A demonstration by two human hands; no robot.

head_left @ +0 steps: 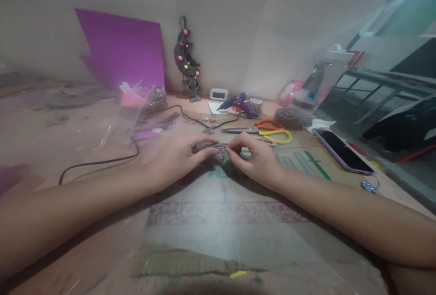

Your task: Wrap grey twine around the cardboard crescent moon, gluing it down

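My left hand and my right hand meet over the middle of the work surface. Both pinch a thin grey strand, which looks like yarn, between thumb and forefinger. A short stretch of it spans the small gap between the fingertips; the rest is hidden in my left hand. Just beyond the fingers lie scissors with one orange and one yellow handle. Under my hands is a printed cardboard sheet.
Behind are a purple glue gun, a small white digital clock, a moon-shaped hanging ornament and a purple sheet. A ball of grey yarn and a phone lie right. A black cord runs left.
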